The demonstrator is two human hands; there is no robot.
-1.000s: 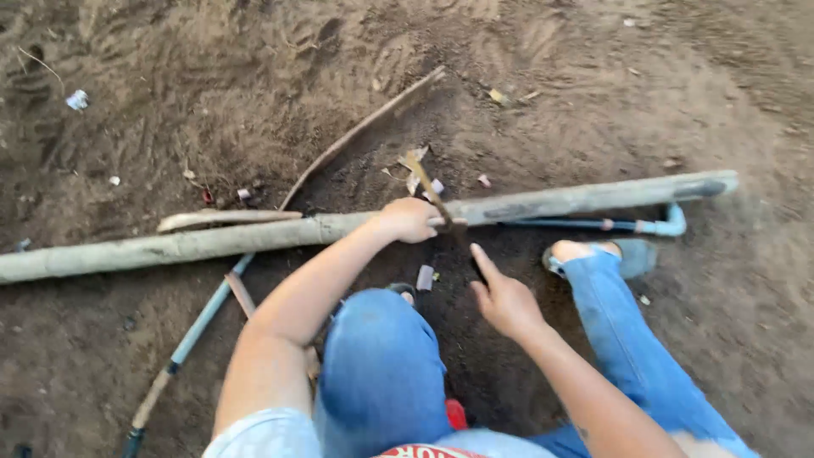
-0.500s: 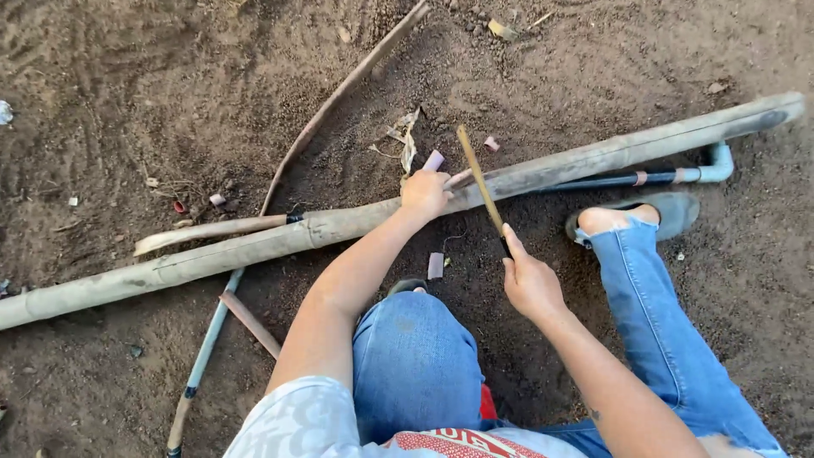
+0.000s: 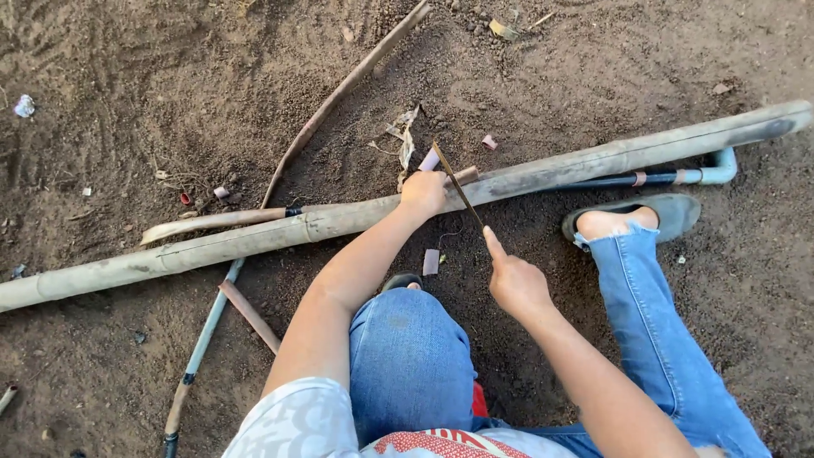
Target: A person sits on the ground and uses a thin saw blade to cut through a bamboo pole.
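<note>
A long pale bamboo pole [image 3: 254, 240] lies across the dirt from lower left to upper right. My left hand [image 3: 424, 192] presses on the pole near its middle. My right hand [image 3: 514, 281] grips the handle of a thin dark blade [image 3: 456, 183], forefinger stretched along it. The blade slants up and left, its tip over the pole right beside my left hand. My knees in blue jeans [image 3: 407, 356] are below, and my sandalled foot [image 3: 627, 219] rests just under the pole on the right.
A thin curved stick [image 3: 339, 93] runs up from the pole. A split bamboo strip [image 3: 212, 222] lies along the pole. A blue-grey pipe [image 3: 203, 335] slants at lower left, another pipe with an elbow [image 3: 708, 174] behind the pole at right. Small offcuts [image 3: 431, 261] dot the soil.
My right hand has raised the blade from low on the pole to a slant above it. The view has tilted and shifted; my left hand stays on the pole.
</note>
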